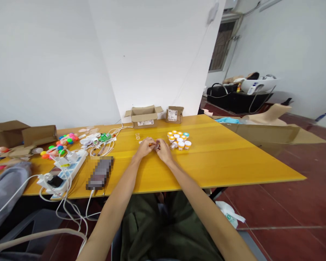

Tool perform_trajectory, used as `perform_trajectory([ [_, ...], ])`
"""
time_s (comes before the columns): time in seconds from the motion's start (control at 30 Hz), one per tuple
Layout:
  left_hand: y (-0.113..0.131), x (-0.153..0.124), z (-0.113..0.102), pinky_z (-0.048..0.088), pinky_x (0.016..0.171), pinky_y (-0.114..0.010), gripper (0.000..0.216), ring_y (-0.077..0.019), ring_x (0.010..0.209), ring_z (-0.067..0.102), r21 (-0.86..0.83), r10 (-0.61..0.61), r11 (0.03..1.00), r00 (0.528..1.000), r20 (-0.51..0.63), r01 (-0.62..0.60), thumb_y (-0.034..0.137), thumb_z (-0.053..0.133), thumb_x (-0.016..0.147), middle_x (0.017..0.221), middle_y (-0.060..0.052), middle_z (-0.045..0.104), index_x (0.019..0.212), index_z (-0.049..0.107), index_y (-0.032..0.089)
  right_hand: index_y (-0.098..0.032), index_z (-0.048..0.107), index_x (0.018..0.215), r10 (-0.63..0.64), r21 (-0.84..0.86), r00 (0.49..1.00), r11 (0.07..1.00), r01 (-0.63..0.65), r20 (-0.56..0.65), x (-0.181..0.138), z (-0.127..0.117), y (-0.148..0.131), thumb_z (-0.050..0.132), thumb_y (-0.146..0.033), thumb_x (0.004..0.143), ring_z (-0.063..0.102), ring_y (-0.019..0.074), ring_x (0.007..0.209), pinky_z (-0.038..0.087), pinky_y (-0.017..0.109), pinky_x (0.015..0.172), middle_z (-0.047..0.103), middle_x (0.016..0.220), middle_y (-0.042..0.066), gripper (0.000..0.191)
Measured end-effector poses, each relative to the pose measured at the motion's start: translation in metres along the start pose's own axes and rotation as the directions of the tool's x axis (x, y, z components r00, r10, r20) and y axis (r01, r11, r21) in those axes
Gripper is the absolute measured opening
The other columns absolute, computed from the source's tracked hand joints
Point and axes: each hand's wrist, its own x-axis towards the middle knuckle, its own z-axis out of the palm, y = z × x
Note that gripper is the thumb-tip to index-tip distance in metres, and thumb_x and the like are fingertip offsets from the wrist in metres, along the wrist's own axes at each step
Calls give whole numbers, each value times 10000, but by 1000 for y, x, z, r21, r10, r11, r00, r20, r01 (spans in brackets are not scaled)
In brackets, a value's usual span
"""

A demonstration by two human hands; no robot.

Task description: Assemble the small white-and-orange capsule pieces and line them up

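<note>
My left hand (146,146) and my right hand (163,149) meet over the table, fingertips close together. Between the left fingers shows a small orange piece (151,144), perhaps a lid. My right fingers are closed around a small clear, whitish thing (157,146), mostly covered by the hand; its kind I cannot tell. Just right of my right hand stand several small jars (180,145) with white, orange and teal lids, and one clear jar (174,145) lies tilted at their edge. Beyond my left hand is a clear open container (137,136), with a small white piece (140,142) near it.
Two cardboard boxes, an open one (143,117) and a smaller one (175,114), stand against the wall. On the left are a phone (101,173), a power strip (76,165) with tangled cables, colourful balls (67,139) and another carton (40,135).
</note>
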Motion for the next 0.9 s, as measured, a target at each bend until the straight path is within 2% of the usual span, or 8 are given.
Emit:
perform_trajectory([
  [0.5, 1, -1, 2, 514, 854, -339, 159, -186, 889, 623, -24, 9, 1000, 1000, 17, -8, 157, 612, 838, 903, -45, 676, 863, 754, 225, -252, 561, 990, 30, -37, 999, 999, -31, -28, 1, -1, -1, 537, -57, 699, 645, 222, 987, 549, 403, 886, 664, 1019, 47, 352],
  [0.9, 3, -2, 2, 514, 818, -316, 173, -168, 842, 606, -62, -4, 998, 1000, 20, 5, 127, 557, 832, 879, -39, 642, 788, 708, 201, -266, 565, 991, -32, -39, 999, 999, 31, -20, -1, -4, -6, 511, -29, 668, 633, 225, 986, 543, 397, 884, 654, 1020, 39, 404],
])
